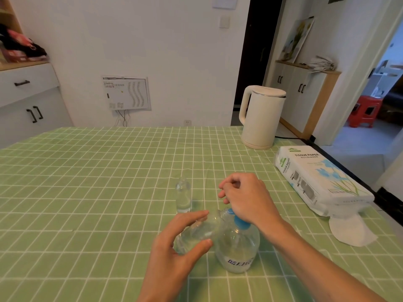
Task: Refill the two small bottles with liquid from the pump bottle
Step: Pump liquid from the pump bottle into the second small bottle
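Note:
A clear pump bottle (237, 247) with a blue pump head stands on the green checked tablecloth (87, 192) near the front. My right hand (246, 197) rests on top of the pump head, palm down, fingers curled. My left hand (174, 251) holds a small clear bottle (198, 233) tilted, its mouth up against the pump spout. A second small clear bottle (183, 197) stands upright and uncapped on the cloth just beyond, apart from both hands.
A cream electric kettle (260, 116) stands at the back right with its cord running off the table. A tissue paper pack (320, 182) lies along the right edge, one loose tissue (351, 232) in front of it.

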A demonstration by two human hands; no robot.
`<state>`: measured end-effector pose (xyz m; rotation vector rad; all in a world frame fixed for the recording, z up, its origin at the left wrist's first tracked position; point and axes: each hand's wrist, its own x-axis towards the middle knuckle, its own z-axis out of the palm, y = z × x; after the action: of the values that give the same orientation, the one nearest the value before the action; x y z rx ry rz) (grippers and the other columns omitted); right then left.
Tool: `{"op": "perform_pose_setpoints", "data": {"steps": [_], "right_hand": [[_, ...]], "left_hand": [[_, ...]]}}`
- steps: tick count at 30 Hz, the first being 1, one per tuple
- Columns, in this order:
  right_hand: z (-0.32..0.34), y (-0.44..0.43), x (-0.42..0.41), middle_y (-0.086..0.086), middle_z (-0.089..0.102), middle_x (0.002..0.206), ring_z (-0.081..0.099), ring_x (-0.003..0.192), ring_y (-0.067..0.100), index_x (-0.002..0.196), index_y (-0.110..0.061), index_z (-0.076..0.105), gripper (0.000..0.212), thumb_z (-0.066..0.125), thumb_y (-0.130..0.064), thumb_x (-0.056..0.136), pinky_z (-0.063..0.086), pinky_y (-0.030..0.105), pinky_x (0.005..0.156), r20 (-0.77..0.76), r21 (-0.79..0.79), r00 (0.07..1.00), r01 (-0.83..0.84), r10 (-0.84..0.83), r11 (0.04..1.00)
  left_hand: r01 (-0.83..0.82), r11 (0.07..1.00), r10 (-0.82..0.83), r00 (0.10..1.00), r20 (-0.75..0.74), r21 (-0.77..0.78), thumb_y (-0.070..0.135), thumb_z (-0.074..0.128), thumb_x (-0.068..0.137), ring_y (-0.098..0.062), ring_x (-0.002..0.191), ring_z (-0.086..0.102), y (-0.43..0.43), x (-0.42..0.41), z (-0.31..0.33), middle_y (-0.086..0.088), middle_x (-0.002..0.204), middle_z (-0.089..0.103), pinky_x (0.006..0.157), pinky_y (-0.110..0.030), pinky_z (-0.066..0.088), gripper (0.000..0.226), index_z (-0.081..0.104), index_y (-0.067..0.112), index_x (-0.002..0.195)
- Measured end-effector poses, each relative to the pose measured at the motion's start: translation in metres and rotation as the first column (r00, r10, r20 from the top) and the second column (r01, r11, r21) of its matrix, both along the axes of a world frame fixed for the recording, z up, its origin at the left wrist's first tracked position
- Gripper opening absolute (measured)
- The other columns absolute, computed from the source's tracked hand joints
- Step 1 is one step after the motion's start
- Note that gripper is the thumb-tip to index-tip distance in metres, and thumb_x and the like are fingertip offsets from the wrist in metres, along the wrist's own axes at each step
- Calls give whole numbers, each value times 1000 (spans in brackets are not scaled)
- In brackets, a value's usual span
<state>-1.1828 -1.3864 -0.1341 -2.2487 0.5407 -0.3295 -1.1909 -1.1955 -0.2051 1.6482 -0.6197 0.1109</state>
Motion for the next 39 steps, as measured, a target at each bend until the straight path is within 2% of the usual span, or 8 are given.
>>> {"op": "perform_pose_setpoints", "data": {"steps": [8, 11, 15, 19, 27, 31, 35, 39], "right_hand": [[7, -1, -1, -4, 82, 81, 80, 80, 20, 88, -23, 77, 25, 59, -26, 105, 68, 50, 83, -35, -35, 999, -7, 6, 999], [11, -2, 0, -7, 81, 81, 79, 82, 18, 88, -27, 76, 23, 60, -32, 105, 67, 48, 83, -46, -86, 999, -5, 1, 996], [9, -2, 1, -6, 82, 81, 80, 80, 18, 87, -25, 76, 25, 60, -29, 106, 68, 48, 81, -39, -52, 999, 0, -2, 999], [4, -1, 1, -15, 80, 80, 75, 73, -2, 84, -28, 76, 29, 59, -25, 107, 67, 39, 78, -29, -16, 1000, -5, 5, 1000], [2, -1, -1, -13, 80, 81, 77, 78, 4, 85, -27, 77, 28, 59, -25, 107, 68, 46, 84, -39, 6, 999, 13, -12, 1000], [8, -1, 0, -3, 82, 83, 81, 84, 24, 88, -20, 78, 25, 59, -26, 104, 68, 52, 85, -82, -23, 997, 9, -11, 1000], [13, -2, 1, -5, 81, 79, 80, 80, 20, 86, -23, 76, 26, 60, -32, 104, 68, 50, 81, -73, -85, 997, 9, -15, 996], [9, -1, 2, -4, 82, 81, 81, 82, 23, 87, -20, 78, 26, 60, -28, 104, 68, 53, 82, -59, -35, 998, 29, -31, 999]], "left_hand": [[-6, 1000, 6, 1000, 15, -1, -3, 89, 75, -8, 113, 71, 1, 0, 1, 12, 116, 79, 95, -8, 47, 59, 78, 40, 114], [-8, 1000, 8, 1000, 25, 3, -4, 89, 74, -8, 114, 71, 2, 1, 1, 12, 116, 79, 94, -7, 46, 58, 79, 38, 114], [-3, 1000, 3, 1000, 30, 10, -5, 89, 74, -8, 113, 71, 2, 1, 1, 10, 116, 79, 94, -7, 47, 57, 78, 32, 116], [-5, 1000, 5, 1000, 16, 7, -3, 88, 76, -7, 115, 70, 3, 1, 2, 12, 117, 78, 94, -7, 46, 58, 78, 38, 115], [-8, 1000, 8, 1000, 17, 7, -4, 89, 75, -8, 116, 70, 2, 0, 1, 13, 118, 78, 96, -9, 47, 63, 75, 42, 117], [-4, 1000, 4, 1000, 15, -6, -4, 89, 75, -8, 115, 70, 2, 1, 1, 12, 117, 78, 95, -7, 47, 64, 75, 43, 116], [-7, 1000, 8, 1000, 19, -11, -4, 89, 74, -9, 114, 71, 3, 2, 0, 10, 117, 78, 95, -8, 47, 64, 75, 42, 116], [4, 1000, -4, 1000, 20, -7, -4, 89, 75, -9, 116, 71, 3, 2, 0, 10, 119, 78, 96, -8, 47, 63, 75, 41, 117]]}}
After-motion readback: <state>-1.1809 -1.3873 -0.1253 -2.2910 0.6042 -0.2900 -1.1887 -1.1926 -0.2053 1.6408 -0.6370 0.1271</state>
